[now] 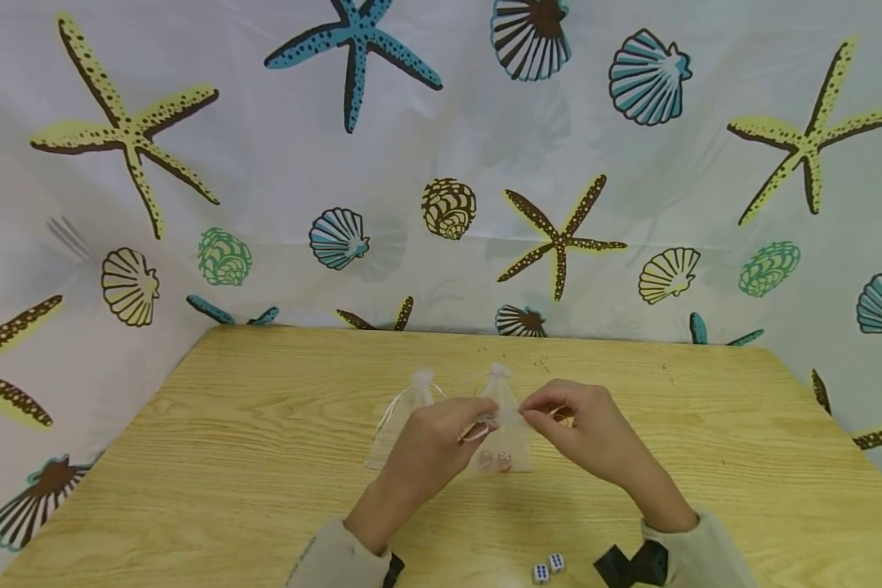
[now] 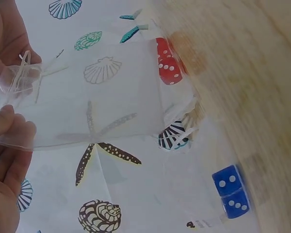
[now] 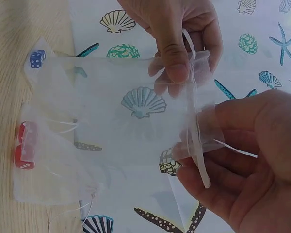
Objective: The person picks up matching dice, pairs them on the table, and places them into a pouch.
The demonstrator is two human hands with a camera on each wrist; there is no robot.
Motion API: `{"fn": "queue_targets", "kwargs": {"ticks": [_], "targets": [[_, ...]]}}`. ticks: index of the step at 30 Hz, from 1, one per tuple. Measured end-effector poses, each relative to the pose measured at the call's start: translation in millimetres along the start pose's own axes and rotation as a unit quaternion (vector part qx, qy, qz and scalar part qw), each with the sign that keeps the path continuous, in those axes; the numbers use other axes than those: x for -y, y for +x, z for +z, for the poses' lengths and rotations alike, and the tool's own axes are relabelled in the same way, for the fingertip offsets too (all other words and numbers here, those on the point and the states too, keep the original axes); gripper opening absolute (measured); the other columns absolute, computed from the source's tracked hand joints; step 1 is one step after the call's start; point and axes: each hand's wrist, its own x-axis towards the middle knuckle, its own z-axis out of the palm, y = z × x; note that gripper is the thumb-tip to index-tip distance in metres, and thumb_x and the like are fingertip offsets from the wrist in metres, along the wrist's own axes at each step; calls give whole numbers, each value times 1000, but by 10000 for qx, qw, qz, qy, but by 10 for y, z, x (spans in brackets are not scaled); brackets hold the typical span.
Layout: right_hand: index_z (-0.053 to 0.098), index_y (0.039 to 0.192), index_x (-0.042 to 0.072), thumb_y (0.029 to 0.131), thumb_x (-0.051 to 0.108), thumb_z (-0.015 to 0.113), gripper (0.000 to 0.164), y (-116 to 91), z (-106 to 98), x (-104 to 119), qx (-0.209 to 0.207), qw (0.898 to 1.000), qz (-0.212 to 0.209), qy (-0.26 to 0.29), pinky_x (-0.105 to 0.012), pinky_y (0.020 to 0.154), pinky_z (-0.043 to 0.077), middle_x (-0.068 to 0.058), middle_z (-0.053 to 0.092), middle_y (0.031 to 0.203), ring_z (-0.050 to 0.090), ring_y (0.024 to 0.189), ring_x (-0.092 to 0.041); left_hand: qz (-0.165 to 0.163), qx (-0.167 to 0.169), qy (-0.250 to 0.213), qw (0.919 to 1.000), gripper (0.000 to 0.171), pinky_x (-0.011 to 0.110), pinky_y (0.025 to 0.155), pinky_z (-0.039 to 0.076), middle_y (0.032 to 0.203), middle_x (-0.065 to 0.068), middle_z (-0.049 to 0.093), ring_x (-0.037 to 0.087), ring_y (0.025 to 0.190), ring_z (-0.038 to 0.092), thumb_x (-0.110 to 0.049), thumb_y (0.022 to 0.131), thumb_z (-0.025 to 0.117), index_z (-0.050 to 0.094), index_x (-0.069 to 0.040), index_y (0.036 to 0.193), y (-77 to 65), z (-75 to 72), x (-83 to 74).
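A sheer white drawstring bag [image 3: 131, 82] hangs between my two hands, held by its mouth. My left hand [image 1: 437, 437] pinches one side of the mouth between thumb and fingers, a cord loop lying over the fingers. On the other side, my right hand [image 1: 595, 429] pinches the mouth edge, with the cord [image 3: 199, 160] running along its fingertips. No contents show through this bag. Beyond it, two similar bags lie on the table: one with red dice [image 2: 169, 68] inside, the other with blue dice [image 2: 231, 191].
Two white dice [image 1: 541, 573] with dark pips lie near the front edge of the wooden table [image 1: 191, 457]. A white curtain [image 1: 279, 163] printed with shells and starfish surrounds the table's back and sides.
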Motion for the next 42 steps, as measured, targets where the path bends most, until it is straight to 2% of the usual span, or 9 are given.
{"fn": "queue_targets", "kwargs": {"ticks": [4,8,11,14,19,23,28,35,42], "targets": [[71,94,10,88,7,67,8,-10,8,-7,-79,9998,-67,-148,-23,65,54,-1,69,89,63,76,-9,-306,200,-141,9992,25,21,68,56,91,5,73,14,81,71,-8,77,77,67,-4,100,8,-6,5],[70,97,8,85,6,70,13,-10,14,4,-176,9991,-82,-386,-27,65,56,-3,69,93,63,78,-13,-657,511,-305,9961,44,28,75,56,103,9,71,19,92,69,-15,78,78,61,-2,117,19,-38,14],[70,99,6,82,5,72,16,-9,13,36,-271,9979,-87,-584,-29,66,57,-5,69,95,64,80,-17,-774,665,-413,9939,52,32,82,56,112,10,67,21,101,66,-20,80,77,56,-3,124,29,-59,18],[70,99,6,81,4,74,18,-7,17,81,-406,9958,-150,-812,-29,67,56,-5,69,95,64,79,-18,-565,599,-409,9958,43,33,86,54,115,9,65,22,106,64,-25,87,71,56,-3,122,55,-73,-10],[69,98,5,78,3,75,21,-12,40,158,-672,9891,-478,-1222,-28,66,56,-4,68,96,65,79,-16,-116,209,141,9996,33,34,83,56,112,11,65,23,103,65,-35,99,50,61,-7,111,99,-73,-116],[69,98,5,76,2,77,24,-19,61,199,-885,9826,-768,-1442,-27,65,56,-4,67,96,64,78,-14,-262,57,427,9987,17,34,79,57,109,11,67,24,99,67,-21,92,63,65,-8,102,110,-62,-177],[68,100,6,72,0,79,30,-20,101,194,-1065,9742,-972,-1739,-26,64,56,-3,66,97,64,76,-13,-526,-9,784,9955,24,32,77,56,105,10,69,24,93,68,-8,79,75,67,-6,102,92,-26,-191],[69,97,5,73,-4,75,26,-22,171,186,-1060,9623,-693,-2408,-24,58,53,-4,65,96,65,73,-15,-727,289,1197,9897,40,33,72,55,110,6,71,20,89,69,-4,75,74,67,-7,114,66,10,-207],[70,89,4,74,-2,77,18,-37,268,208,-1406,9573,-353,-2501,-23,55,51,-4,65,87,61,64,-13,-930,379,813,9916,45,34,71,56,113,7,70,21,91,70,-2,73,75,66,-8,117,49,28,-251]]}}
